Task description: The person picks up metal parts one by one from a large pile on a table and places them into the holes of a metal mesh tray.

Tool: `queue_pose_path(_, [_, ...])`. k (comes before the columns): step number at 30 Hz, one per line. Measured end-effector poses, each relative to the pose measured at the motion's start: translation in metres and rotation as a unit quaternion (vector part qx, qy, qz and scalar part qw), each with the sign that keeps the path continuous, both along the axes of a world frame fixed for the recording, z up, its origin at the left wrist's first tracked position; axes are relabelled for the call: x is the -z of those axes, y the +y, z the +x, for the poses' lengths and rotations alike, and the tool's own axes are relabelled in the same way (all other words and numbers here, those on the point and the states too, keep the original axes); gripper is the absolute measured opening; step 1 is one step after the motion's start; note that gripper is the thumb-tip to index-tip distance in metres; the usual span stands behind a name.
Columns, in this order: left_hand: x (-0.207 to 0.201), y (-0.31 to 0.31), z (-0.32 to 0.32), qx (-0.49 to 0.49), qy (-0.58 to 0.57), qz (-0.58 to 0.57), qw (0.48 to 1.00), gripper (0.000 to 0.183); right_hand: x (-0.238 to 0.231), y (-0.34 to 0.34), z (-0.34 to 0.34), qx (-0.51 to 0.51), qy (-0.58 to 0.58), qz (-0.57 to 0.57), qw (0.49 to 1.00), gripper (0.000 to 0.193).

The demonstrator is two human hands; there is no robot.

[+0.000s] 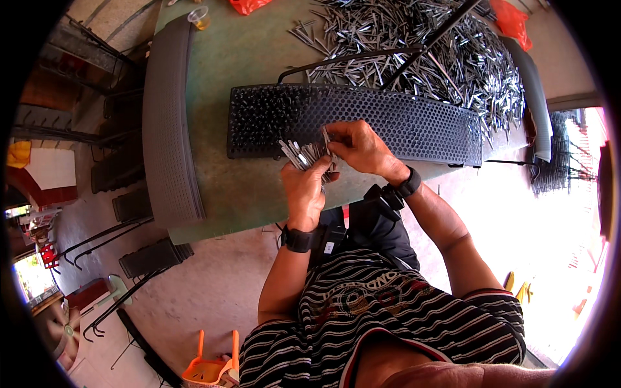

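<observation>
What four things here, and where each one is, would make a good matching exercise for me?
Things
1. bundle of slim silver metal pieces
2. black perforated rectangular rack
3. orange plastic seat
4. clear plastic cup

Places
A. by the picture's lower edge, left of centre
B. toward the green tabletop's far left corner
C. in the left hand
D. on the near side of the large metal heap

Pairs
1-C; 2-D; 3-A; 4-B

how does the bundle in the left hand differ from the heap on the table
The bundle is small; the heap is large. The left hand holds the bundle; the heap lies on the table. The bundle is roughly aligned; the heap is jumbled. Both look metallic and silvery grey.
</observation>
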State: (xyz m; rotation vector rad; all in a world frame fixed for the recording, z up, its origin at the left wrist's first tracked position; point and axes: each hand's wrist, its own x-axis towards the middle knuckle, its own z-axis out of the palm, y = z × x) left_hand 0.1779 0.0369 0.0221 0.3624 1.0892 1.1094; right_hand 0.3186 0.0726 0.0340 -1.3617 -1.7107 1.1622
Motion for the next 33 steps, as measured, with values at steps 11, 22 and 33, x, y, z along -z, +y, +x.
queue_pose_path(11, [-0.014,-0.001,-0.011,-0.027,0.004,-0.016,1.000,0.013,-0.025,0.032,0.018,0.196,-0.033,0.092,0.976,0.019])
queue_pose_path(22, [-0.005,-0.001,-0.011,-0.033,-0.012,-0.016,0.999,0.013,-0.008,0.055,0.009,0.259,0.014,0.221,0.940,0.007])
queue_pose_path(33, [-0.008,0.000,-0.011,-0.047,-0.009,-0.021,0.999,0.011,0.015,0.069,0.018,0.120,-0.258,0.338,0.897,0.011])
